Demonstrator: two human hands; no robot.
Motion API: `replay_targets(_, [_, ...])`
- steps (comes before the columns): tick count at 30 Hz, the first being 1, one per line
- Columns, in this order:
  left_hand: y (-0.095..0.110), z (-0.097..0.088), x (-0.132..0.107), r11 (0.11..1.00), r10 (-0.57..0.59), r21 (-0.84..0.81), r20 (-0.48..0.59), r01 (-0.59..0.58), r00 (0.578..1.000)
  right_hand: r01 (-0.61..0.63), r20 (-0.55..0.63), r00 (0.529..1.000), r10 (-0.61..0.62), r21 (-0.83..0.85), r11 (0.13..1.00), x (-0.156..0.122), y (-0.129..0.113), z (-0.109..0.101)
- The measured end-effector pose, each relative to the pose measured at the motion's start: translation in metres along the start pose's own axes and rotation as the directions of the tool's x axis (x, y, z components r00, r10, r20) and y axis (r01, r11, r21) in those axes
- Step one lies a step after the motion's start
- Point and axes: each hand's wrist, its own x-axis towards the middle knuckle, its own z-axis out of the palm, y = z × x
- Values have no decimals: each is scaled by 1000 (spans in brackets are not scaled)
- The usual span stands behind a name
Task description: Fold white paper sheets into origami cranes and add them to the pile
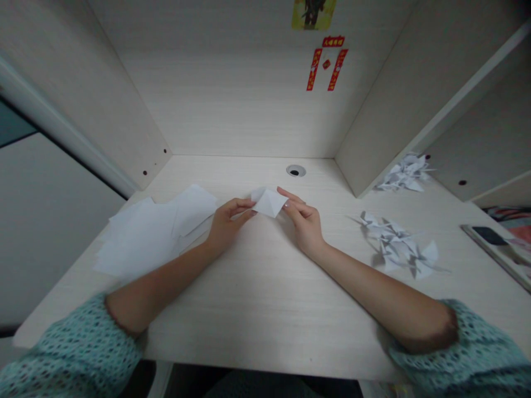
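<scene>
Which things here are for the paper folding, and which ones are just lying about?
Part of the job:
folded paper, held by the left hand and right hand
white sheets on the left, probably
pointy paper shapes on the right, probably

Just about:
red stickers, at the back
yellow picture, at the top
flat object near the right edge, hard to identify

The pale desk [257, 309] carries white sheets [153, 235] at left and, at right, folded papers [392, 237] and a flat object [498, 252].
</scene>
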Motion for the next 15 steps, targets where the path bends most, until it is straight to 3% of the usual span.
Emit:
replay_targets(8, [0,0,2,1000,18,25,7,-18,1000,2,43,999,-4,41,999,-2,-7,7])
replay_targets(15, [0,-1,1,994,69,86,-33,-66,997,-11,225,974,-4,62,998,-4,-7,5])
